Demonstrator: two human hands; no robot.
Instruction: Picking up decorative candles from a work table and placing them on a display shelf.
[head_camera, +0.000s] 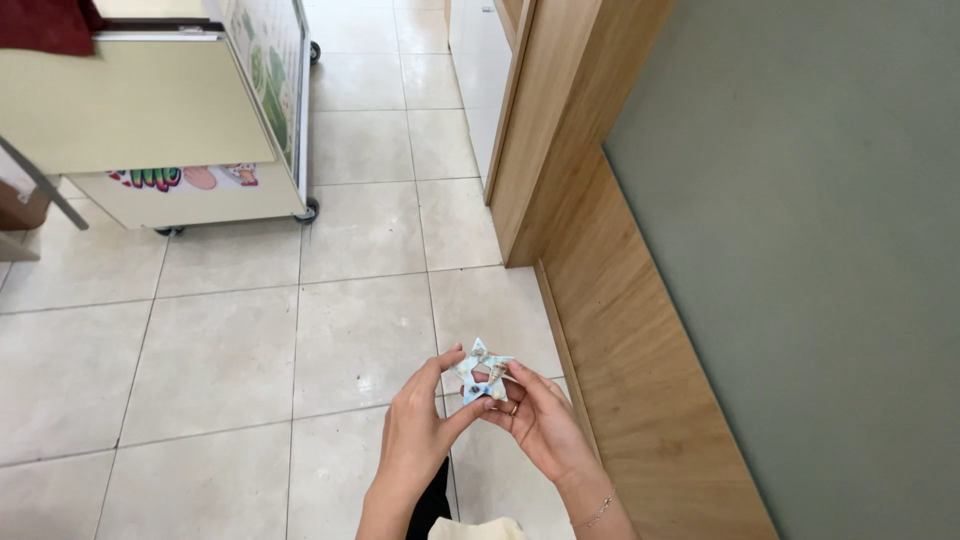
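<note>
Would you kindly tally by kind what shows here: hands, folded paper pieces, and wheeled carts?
Hands: 2, the left hand and right hand
Paper star: 1, pinched between both hands
Cart: 1, on the tiled floor
Total: 4

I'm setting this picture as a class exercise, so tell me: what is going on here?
A person holds a small folded paper star in both hands above a tiled floor. The left hand pinches it between thumb and fingertips, and the right hand grips it from the other side. A wooden counter side runs along the right, and a cart on wheels stands further back.
</note>
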